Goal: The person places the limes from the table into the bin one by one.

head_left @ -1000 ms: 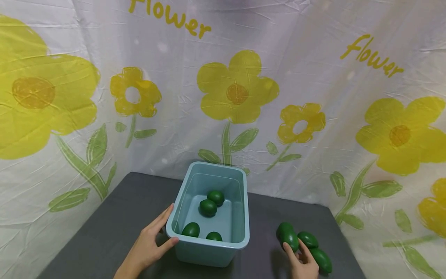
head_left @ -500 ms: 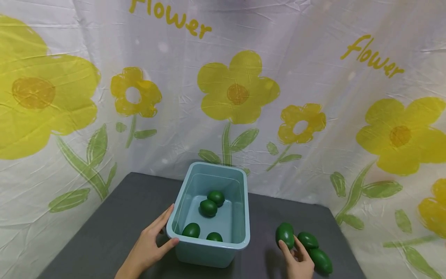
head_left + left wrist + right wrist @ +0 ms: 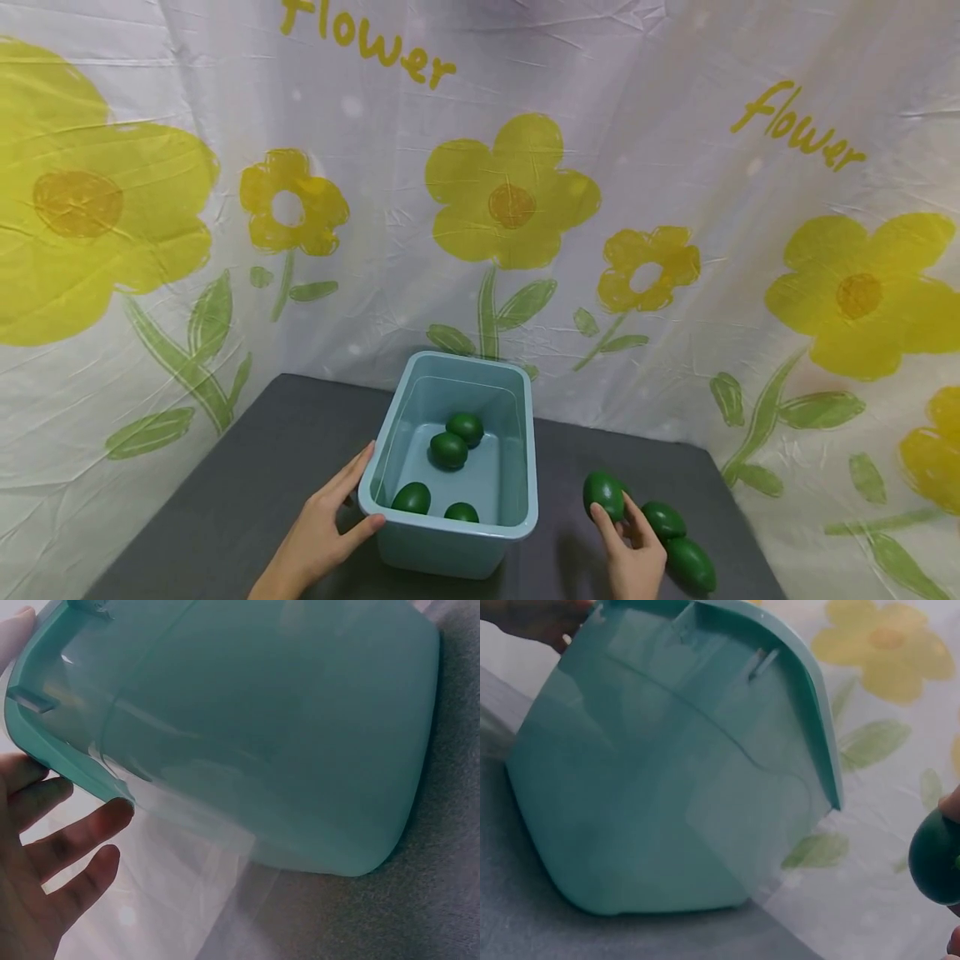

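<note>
Pinching green fruit (image 3: 602,493) in right hand (image 3: 634,552) at three o'clock from blue bin (image 3: 442,552). Touching bin's rim (image 3: 532,475) at eight o'clock with spread left hand (image 3: 318,527). Counting four more fruits (image 3: 447,450) inside.

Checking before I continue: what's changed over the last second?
The right hand moved left, toward the bin, with the green fruit it already held. Nothing was visibly let go. The left hand stayed at the bin's rim; the four fruits inside and two fruits on the table stayed put.

Four fruits (image 3: 447,450) lie in the tub (image 3: 442,550), left of the others (image 3: 690,565).
</note>
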Tool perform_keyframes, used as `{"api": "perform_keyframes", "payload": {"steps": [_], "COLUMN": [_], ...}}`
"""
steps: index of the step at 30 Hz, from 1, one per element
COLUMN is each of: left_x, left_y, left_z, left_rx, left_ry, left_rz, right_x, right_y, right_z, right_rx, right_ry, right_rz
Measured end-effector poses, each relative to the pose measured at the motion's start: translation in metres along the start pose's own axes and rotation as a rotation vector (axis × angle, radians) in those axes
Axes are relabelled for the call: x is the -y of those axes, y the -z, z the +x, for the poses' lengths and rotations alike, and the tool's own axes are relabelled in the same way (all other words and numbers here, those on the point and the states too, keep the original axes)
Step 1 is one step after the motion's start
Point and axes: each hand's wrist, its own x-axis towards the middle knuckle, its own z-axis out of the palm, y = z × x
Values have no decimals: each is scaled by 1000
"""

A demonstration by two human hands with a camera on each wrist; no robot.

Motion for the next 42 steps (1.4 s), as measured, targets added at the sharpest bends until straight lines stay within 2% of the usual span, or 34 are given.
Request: {"api": "perform_keyframes", "payload": {"steps": [8, 14, 21, 30, 34, 42], "left_x": [1, 1, 2, 3, 3, 2], "left_y": [-2, -3, -3, -1, 0, -1], "left_z": [-1, -3, -3, -1, 0, 0], "left_rx": [-16, -2, -2, -8, -11, -12], "left_ry": [-1, 21, 7, -5, -8, -12], "left_rz": [4, -8, -6, 3, 8, 10], "right_x": [16, 23, 31, 40, 41, 49], "right_y": [-10, -20, -27, -39, -44, -49], "right_z": [2, -1, -3, -7, -8, -13], "right_rx": [55, 62, 53, 38, 44, 79], "right_ry": [41, 66, 76, 139, 163, 157], "right_rz": [38, 35, 56, 120, 135, 172]}}
